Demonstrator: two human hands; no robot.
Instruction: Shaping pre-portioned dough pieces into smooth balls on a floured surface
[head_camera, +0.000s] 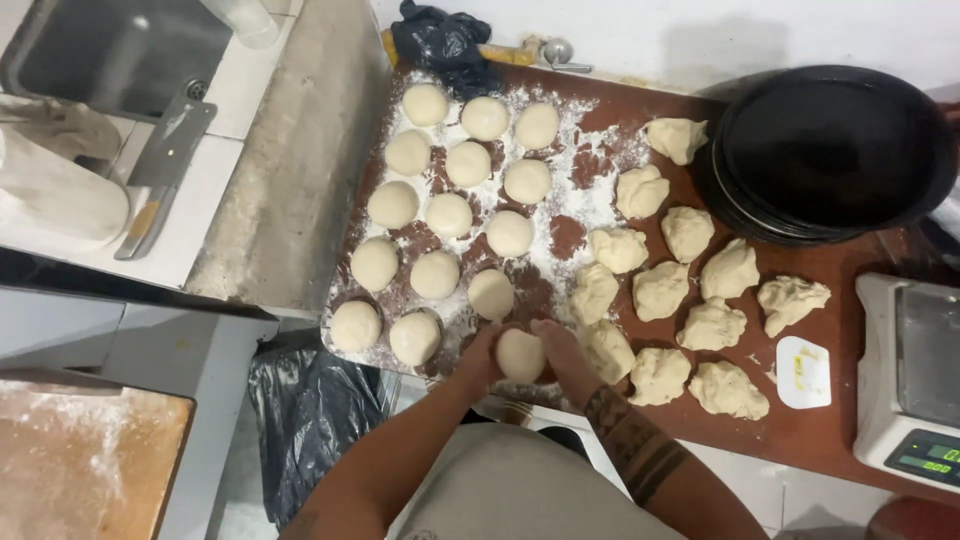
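A smooth round dough ball (521, 355) sits at the near edge of a floured brown board (840, 410). My left hand (482, 357) cups its left side and my right hand (562, 350) cups its right side. Several finished smooth balls (449, 214) lie in rows on the flour to the left. Several rough, unshaped dough lumps (661, 290) lie to the right of my hands, the nearest one (608, 350) touching my right hand.
A stack of black pans (830, 150) stands at the back right. A white scale (908, 380) and a white plastic scraper (803, 372) are at the right. A sink (110, 50), a knife (160, 180) and a black bag (310, 420) lie left.
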